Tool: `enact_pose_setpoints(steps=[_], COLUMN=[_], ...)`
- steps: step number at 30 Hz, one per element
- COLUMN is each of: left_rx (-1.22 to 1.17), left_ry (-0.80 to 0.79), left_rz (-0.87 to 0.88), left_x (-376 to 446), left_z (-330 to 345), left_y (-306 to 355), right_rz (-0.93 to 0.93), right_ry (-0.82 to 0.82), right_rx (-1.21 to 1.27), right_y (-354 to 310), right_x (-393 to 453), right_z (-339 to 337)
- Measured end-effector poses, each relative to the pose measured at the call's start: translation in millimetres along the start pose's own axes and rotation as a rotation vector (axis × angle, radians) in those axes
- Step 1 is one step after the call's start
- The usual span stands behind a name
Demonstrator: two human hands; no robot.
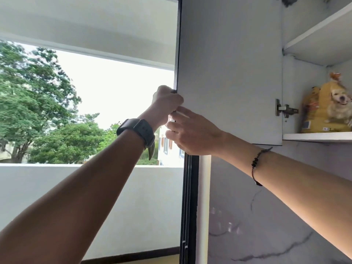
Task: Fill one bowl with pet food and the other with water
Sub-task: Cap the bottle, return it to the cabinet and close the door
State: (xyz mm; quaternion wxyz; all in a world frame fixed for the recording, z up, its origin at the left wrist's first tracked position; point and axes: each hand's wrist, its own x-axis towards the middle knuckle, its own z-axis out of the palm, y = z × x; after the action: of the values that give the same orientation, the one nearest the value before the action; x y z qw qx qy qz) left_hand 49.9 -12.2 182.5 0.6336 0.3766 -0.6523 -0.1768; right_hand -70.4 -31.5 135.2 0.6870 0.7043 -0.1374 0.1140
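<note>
Cupboard work comes first: my left hand [167, 103] is clenched round the free edge of the tall pale grey wall-cupboard door [228, 73], knuckles toward me, a dark wristwatch [136, 130] on that wrist. My right hand [192, 132] lies just below it with the fingers loosely spread against the same edge, touching but not gripping, a thin beaded cord bracelet [256, 162] on its wrist.

The door stands swung well out, its inner face toward me, and the steel hinge [284, 110] shows at the cabinet wall. Inside, on the lower white shelf [316, 137], sits the yellow pet food bag with a dog printed on it [327, 109], upright and near the front. No bowls are in view, so I judge the task barely begun.

To do this well I'd let the left hand alone steady the door fully open, free the right, and reach for the bag low on its body rather than by its knotted top, since a full sack may tip off the shelf edge
</note>
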Motion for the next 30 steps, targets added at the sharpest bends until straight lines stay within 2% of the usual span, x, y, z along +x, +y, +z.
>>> enact_pose_setpoints(steps=[6, 10, 13, 18, 24, 30], left_rx=[0.005, -0.149, -0.328, -0.495, -0.414, -0.217], left_ry=[-0.088, -0.280, -0.409, -0.579, -0.522, -0.463], left_rz=[0.234, 0.442, 0.539, 0.551, 0.532, 0.572], left_x=[-17.7, -38.4, -49.9, -74.5, -108.6, -121.9], left_z=[13.5, 46.4, 77.8, 145.7, 227.1, 281.4], left_y=[35.9, 65.5, 83.2, 120.5, 171.8, 201.6], right_rz=[-0.010, -0.035, -0.075, -0.170, -0.193, -0.102], right_ry=[0.241, 0.288, 0.219, 0.066, -0.290, -0.572], right_rx=[-0.041, -0.097, -0.137, -0.252, -0.411, -0.392], right_y=[11.7, 26.2, 40.8, 64.5, 85.2, 97.8], right_x=[-39.5, -80.3, -116.2, -177.8, -247.6, -292.8], right_z=[-35.4, -72.8, -105.5, -162.2, -225.5, -256.7])
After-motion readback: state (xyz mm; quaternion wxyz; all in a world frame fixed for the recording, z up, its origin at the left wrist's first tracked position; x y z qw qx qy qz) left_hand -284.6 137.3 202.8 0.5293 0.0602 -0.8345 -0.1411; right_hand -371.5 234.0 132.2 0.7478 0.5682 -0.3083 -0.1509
